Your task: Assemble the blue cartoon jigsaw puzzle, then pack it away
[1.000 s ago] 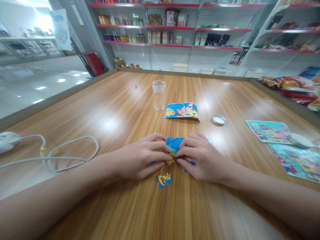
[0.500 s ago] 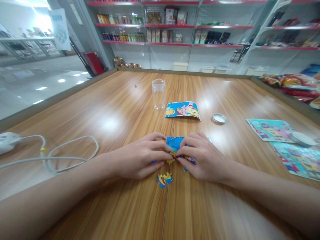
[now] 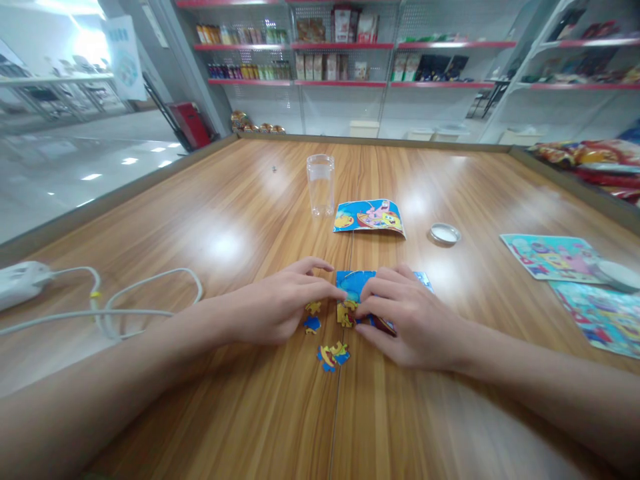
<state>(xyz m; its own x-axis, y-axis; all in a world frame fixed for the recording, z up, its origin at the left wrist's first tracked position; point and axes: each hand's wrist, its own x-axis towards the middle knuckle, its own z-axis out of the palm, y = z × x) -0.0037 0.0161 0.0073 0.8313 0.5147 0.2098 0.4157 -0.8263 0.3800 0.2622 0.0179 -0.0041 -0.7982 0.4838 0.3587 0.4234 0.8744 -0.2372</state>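
Note:
A partly assembled jigsaw puzzle (image 3: 354, 283), mostly blue, lies flat on the wooden table. My right hand (image 3: 406, 313) rests over its right part, fingers bent and thumb and fingertips on its lower edge, hiding much of it. Beside them is a yellow puzzle piece (image 3: 346, 313) at the puzzle's lower left corner. My left hand (image 3: 283, 300) is open, its index fingertip reaching the puzzle's left edge. Below that hand lie a small yellow piece (image 3: 314, 307) and a blue piece (image 3: 313, 325). Several overlapping yellow and blue pieces (image 3: 333, 356) sit nearer to me.
Behind the puzzle stand a clear plastic cup (image 3: 321, 185) and a curved picture card (image 3: 370, 217). A round metal-rimmed lid (image 3: 445, 234) lies to their right. Two more picture sheets (image 3: 550, 257) are at far right under a white lid (image 3: 617, 275). A white cable (image 3: 150, 280) loops at left.
My left hand has drawn back a little to the left and its fingers have spread, uncovering the small yellow and blue pieces. My right hand stays on the puzzle. The view has shifted slightly.

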